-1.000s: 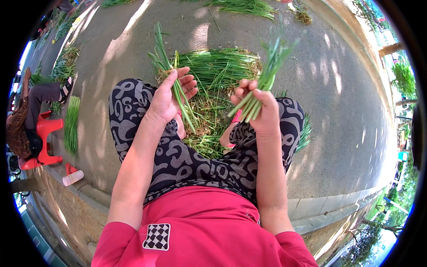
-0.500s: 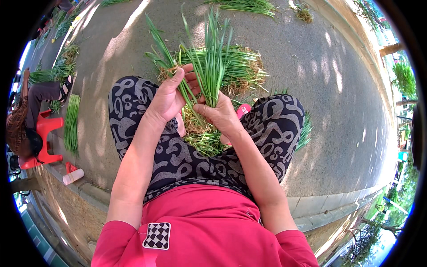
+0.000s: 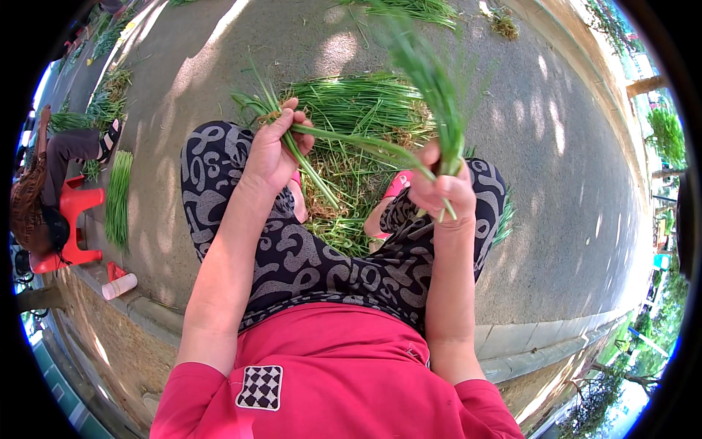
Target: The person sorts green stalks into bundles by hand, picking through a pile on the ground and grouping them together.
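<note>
Stalks (image 3: 318, 179), few, thin and green, lie slantwise in the left grip (image 3: 272, 159), pinned by the thumb, with the fingers partly curled; their pale ends slope down to the right, and brown dry matter clings near the thumb. The right grip (image 3: 444, 186) is clenched around a fuller green bunch (image 3: 447, 110), whose leaves rise steeply and blur toward the top, while pale ends project below the hand. A single flattened green strand (image 3: 365, 141) spans the gap between the two hands.

Beyond the hands, a broad pile (image 3: 358, 102) of similar stalks rests on the grey pavement (image 3: 570, 241), its brownish ends toward the right. Nearer, between the feet, tangled green and brown litter (image 3: 344, 228) covers the ground. The person's bent knees, in dark patterned trousers (image 3: 322, 274), flank the litter; pink footwear (image 3: 398, 183) shows beside it. A red shirt (image 3: 351, 366) with a checkered patch (image 3: 259, 388) occupies the lower field.

At left, a neat bundle (image 3: 118, 201) lies on the pavement near a red plastic stool (image 3: 79, 219), by which another person (image 3: 33, 208) appears at the rim of the view. A whitish cylinder (image 3: 119, 286) lies just below the stool. Further greens (image 3: 413, 9) lie at the top, near a small straw-coloured clump (image 3: 503, 23).
</note>
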The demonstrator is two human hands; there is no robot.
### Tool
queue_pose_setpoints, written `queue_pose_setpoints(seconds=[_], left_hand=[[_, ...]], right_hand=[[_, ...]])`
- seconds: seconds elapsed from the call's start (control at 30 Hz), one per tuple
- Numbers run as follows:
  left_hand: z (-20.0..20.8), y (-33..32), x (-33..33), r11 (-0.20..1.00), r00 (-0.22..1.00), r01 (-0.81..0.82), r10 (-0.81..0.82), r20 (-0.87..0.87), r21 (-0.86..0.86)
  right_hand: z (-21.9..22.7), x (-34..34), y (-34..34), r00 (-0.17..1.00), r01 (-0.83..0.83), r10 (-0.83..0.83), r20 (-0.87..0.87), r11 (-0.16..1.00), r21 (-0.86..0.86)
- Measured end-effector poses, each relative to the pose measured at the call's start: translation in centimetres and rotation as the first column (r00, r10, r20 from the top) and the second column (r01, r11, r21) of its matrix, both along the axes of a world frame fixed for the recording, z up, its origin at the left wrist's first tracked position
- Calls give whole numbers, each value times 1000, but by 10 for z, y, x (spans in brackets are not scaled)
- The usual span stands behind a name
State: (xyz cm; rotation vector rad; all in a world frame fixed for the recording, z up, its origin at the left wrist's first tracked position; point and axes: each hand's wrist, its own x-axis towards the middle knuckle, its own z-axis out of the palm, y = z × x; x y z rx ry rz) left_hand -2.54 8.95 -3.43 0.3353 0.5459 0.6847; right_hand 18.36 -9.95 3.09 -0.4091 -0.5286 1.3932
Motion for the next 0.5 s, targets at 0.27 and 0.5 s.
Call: queue_pose_setpoints(seconds=[0.27, 0.5], left_hand=[[-12, 3, -8, 992, 954, -124, 120, -276, 3], [-9, 2, -7, 986, 926, -165, 155, -345, 1]], right_hand=[[0, 29, -7, 951, 302, -301, -68, 953, 2], [-1, 39, 1, 775, 529, -522, -356, 844, -86]])
